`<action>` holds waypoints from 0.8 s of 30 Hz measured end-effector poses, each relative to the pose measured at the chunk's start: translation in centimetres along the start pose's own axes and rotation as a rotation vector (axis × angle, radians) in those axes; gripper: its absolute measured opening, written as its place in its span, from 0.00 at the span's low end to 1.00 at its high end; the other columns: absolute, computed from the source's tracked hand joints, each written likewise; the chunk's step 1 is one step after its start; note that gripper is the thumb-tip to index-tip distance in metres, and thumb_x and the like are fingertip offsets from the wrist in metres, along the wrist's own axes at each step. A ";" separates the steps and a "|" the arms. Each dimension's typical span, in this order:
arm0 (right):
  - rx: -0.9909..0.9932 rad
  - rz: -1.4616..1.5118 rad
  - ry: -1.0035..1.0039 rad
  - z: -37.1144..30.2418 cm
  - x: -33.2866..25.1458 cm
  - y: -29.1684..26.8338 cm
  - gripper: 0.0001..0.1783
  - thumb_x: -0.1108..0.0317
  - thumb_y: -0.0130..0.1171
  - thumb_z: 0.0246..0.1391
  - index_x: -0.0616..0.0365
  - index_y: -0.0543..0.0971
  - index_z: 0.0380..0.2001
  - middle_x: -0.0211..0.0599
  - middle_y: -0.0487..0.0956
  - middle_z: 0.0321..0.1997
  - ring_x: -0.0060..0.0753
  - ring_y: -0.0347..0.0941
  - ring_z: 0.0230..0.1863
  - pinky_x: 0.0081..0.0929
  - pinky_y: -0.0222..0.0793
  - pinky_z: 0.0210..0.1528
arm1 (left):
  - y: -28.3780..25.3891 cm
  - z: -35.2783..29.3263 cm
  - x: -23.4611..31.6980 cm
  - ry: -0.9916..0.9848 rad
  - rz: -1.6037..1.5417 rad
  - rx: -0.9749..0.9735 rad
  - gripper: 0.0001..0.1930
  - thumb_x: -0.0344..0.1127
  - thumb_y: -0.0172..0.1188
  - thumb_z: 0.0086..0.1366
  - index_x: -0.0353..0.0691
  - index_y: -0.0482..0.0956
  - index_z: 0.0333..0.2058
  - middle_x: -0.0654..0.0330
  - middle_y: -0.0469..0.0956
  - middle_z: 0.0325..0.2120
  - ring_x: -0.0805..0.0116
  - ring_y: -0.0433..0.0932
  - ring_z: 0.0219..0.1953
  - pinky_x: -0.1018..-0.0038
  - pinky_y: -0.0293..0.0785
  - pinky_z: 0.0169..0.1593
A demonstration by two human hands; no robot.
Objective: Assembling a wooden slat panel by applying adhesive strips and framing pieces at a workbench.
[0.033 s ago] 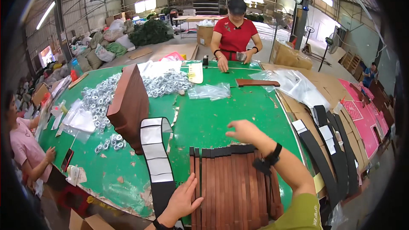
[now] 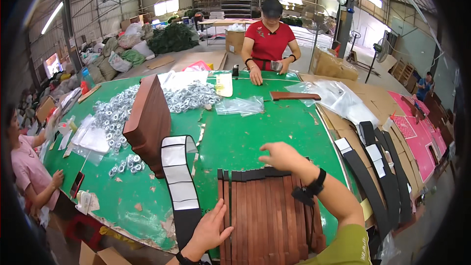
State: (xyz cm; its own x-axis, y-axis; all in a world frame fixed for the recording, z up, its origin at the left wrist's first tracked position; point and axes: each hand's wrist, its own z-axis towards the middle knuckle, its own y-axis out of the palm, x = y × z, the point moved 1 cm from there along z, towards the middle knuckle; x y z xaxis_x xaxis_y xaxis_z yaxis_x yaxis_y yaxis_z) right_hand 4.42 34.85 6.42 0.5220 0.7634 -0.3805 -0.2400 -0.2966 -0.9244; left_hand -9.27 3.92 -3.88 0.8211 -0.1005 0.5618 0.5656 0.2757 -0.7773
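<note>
A row of reddish-brown wooden strips with black far ends lies side by side on the green table in front of me. My left hand rests with fingers stretched out along the row's left side, touching the leftmost strips. Over the far end of the row hovers my right hand, its thumb and forefinger apart and nothing visible between them; its other fingers are partly hidden. A black band with white patches runs left of my left hand. Behind the band stands a stack of brown strips.
Metal rings lie heaped at the back left, with a smaller pile nearer. Clear plastic bags and a single brown strip lie farther back. Black bands lie on cardboard at right. A co-worker in red stands opposite.
My right hand has shifted very slightly toward me. My left hand and the row of strips stay in place. Across the table, the co-worker's hand has moved slightly.
</note>
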 end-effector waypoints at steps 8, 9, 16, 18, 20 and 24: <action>-0.251 0.040 -0.090 -10.1 -4.7 -1.6 0.27 0.50 0.61 0.58 0.59 0.79 0.53 0.50 0.83 0.47 0.53 0.79 0.50 0.43 0.73 0.54 | 0.5 0.3 -0.5 0.085 0.085 0.063 0.40 0.45 0.65 0.63 0.26 0.59 0.65 0.38 0.56 0.69 0.40 0.69 0.62 0.57 0.71 0.60; -0.291 0.034 -0.074 -11.0 -5.3 -1.8 0.27 0.50 0.59 0.59 0.59 0.78 0.54 0.50 0.83 0.47 0.52 0.79 0.51 0.43 0.73 0.54 | 0.5 0.2 -0.5 0.068 0.074 0.061 0.40 0.46 0.64 0.63 0.28 0.59 0.66 0.40 0.56 0.69 0.40 0.70 0.61 0.57 0.71 0.59; -0.476 0.064 0.007 -14.6 -6.5 -1.3 0.28 0.50 0.59 0.61 0.60 0.77 0.56 0.49 0.83 0.50 0.50 0.78 0.53 0.41 0.72 0.55 | 0.7 0.3 -0.7 0.059 0.101 0.081 0.39 0.46 0.63 0.65 0.29 0.59 0.66 0.42 0.54 0.70 0.42 0.71 0.60 0.59 0.71 0.60; -0.441 0.042 -0.046 -15.3 -6.8 -1.2 0.29 0.50 0.58 0.61 0.60 0.76 0.57 0.49 0.82 0.51 0.50 0.78 0.54 0.41 0.72 0.56 | 0.7 0.0 -0.7 0.073 0.096 0.068 0.38 0.47 0.63 0.65 0.29 0.60 0.66 0.42 0.54 0.70 0.42 0.70 0.61 0.59 0.71 0.60; -0.425 0.034 -0.063 -15.3 -6.5 -0.7 0.29 0.50 0.59 0.61 0.60 0.76 0.57 0.49 0.82 0.52 0.51 0.77 0.54 0.42 0.72 0.57 | 0.7 0.1 -0.6 0.070 0.090 0.065 0.38 0.47 0.63 0.65 0.29 0.61 0.65 0.42 0.54 0.71 0.42 0.70 0.62 0.59 0.71 0.60; -0.468 0.049 -0.016 -14.9 -6.5 0.4 0.31 0.49 0.60 0.60 0.59 0.74 0.59 0.50 0.81 0.52 0.53 0.77 0.55 0.42 0.71 0.58 | 0.3 0.0 -0.6 0.070 0.110 0.079 0.37 0.47 0.63 0.64 0.29 0.63 0.64 0.43 0.56 0.70 0.44 0.68 0.64 0.60 0.70 0.62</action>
State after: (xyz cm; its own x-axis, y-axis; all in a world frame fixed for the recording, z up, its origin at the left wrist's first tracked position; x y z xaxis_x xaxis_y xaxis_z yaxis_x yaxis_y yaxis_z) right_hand 13.11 21.18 8.11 0.5053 0.7497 -0.4274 0.1328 -0.5569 -0.8199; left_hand -9.59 4.04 -4.47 0.8827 -0.1307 0.4514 0.4663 0.3630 -0.8067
